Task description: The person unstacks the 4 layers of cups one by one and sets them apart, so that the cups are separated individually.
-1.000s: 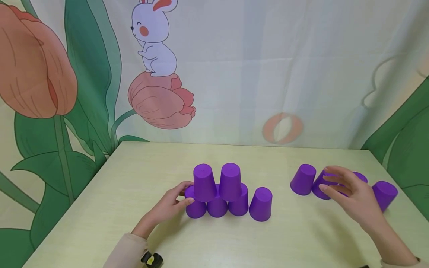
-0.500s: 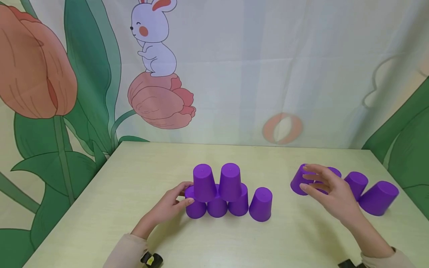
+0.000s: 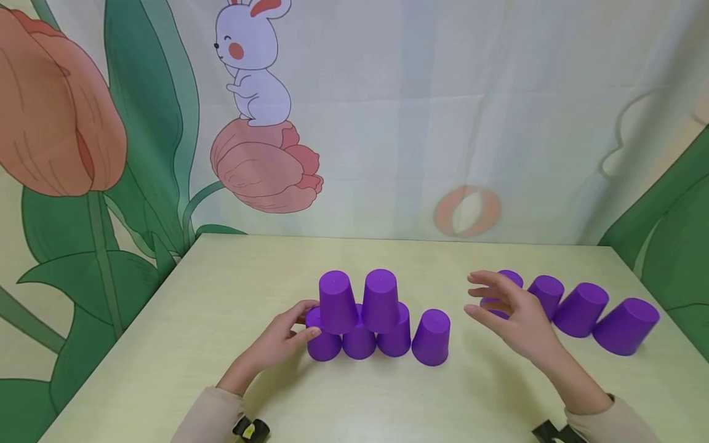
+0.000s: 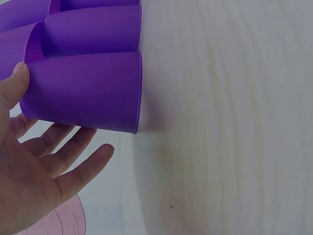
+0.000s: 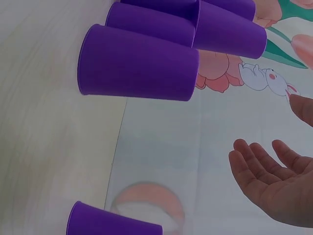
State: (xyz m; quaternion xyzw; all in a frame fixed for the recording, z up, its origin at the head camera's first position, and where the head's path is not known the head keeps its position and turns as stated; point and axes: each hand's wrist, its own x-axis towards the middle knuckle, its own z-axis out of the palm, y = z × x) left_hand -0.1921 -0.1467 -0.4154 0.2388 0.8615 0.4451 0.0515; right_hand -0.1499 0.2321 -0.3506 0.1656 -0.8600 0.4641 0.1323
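Note:
My left hand point(image 3: 282, 337) lightly holds the left end cup point(image 4: 88, 90) of the bottom row, thumb on its near side near the top and fingers reaching behind it. Several upside-down purple cups form that row; the right end cup point(image 3: 431, 338) has nothing above it. Two more, an upper left cup point(image 3: 338, 301) and an upper right cup point(image 3: 381, 300), stand over the joints of the row. My right hand point(image 3: 517, 317) hovers with spread, slightly bent fingers and nothing in its grasp. It partly covers a purple cup point(image 3: 511, 278) behind it.
To the right, a slanting line of loose upside-down purple cups includes a middle cup point(image 3: 581, 309) and an outermost cup point(image 3: 626, 327). The pale wooden table point(image 3: 388, 406) ends at a printed curtain point(image 3: 376, 141) with a rabbit and tulips.
My right hand has moved left past the loose cups, uncovering those on the far right and coming in front of the nearest one. My left hand and the stacked cups have stayed put.

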